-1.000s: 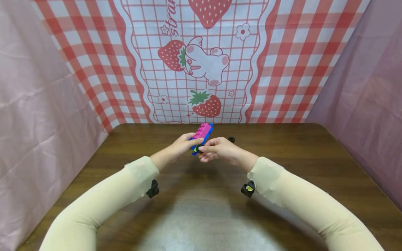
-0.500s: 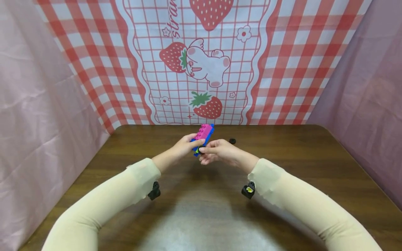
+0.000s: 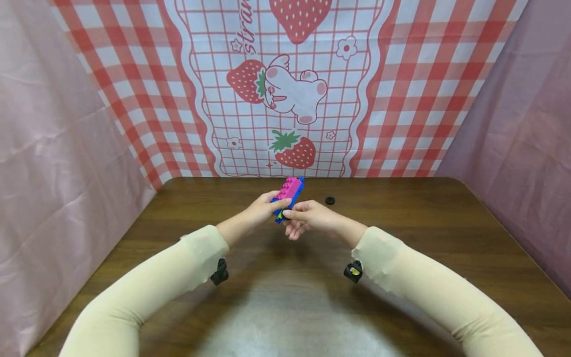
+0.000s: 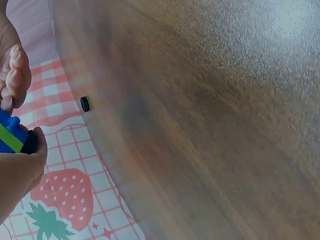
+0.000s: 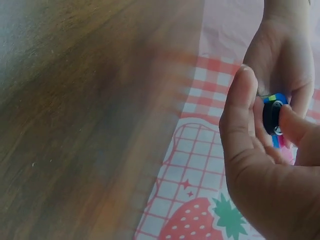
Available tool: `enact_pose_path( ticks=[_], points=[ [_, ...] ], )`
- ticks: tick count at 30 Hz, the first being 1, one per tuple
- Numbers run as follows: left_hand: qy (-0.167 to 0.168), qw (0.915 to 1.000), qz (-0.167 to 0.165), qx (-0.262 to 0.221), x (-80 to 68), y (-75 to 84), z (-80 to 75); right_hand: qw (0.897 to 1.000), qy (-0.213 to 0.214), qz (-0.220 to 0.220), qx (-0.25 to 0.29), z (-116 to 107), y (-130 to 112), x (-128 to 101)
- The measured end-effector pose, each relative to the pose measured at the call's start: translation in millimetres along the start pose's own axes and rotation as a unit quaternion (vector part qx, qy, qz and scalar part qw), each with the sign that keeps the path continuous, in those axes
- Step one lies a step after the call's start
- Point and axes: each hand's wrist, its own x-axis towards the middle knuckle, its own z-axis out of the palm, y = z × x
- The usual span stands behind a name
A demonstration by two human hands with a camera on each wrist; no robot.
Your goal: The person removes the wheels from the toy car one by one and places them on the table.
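Note:
Over the far part of the table, my left hand (image 3: 260,209) grips a toy brick vehicle (image 3: 290,187) with pink bricks on a blue base and a lime-green piece. The vehicle is held tilted, its far end pointing up and to the right. My right hand (image 3: 315,216) pinches a black toy wheel (image 5: 271,118) between thumb and fingers, right at the vehicle's near end. In the left wrist view, the blue and lime parts (image 4: 11,137) show beside a dark wheel partly hidden by my left thumb. Another black wheel (image 3: 330,200) lies loose on the table, beyond my right hand.
The brown wooden table (image 3: 178,297) reaches back to a red-and-white strawberry cloth (image 3: 294,99) hanging behind it. Pink cloth (image 3: 67,148) hangs at both sides. Small black devices (image 3: 219,271) are worn at both sleeve cuffs.
The right hand's lower fingers have dropped slightly and spread, while its thumb stays at the wheel. The left hand and vehicle have barely moved. The head view has shifted a little.

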Motion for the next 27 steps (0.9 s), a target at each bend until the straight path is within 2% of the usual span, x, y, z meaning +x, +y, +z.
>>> enact_pose_path(
  ticks=[4, 7, 12, 16, 27],
  points=[
    [-0.007, 0.9999, -0.007, -0.006, -0.8, 1.3, 0.2, 0.999, -0.033, -0.021, -0.005, -1.7, 4.3, 1.0],
    [-0.008, 0.9999, -0.004, -0.009, -0.3, 2.1, 0.2, 0.999, -0.032, -0.036, -0.005, -1.1, 6.2, 1.7],
    [0.001, 1.0000, 0.002, -0.003, 2.3, 1.6, 0.0, 0.999, 0.011, -0.048, -0.012, 2.1, 7.2, 2.5],
    [0.005, 0.9998, 0.008, 0.018, 1.4, 3.3, 1.8, 0.996, 0.040, -0.057, -0.052, 4.4, 7.0, 1.3],
    [0.016, 0.9996, 0.001, 0.024, 2.8, 5.9, 5.3, 0.976, 0.113, -0.089, -0.162, 7.7, 8.5, -1.1]
  ],
)
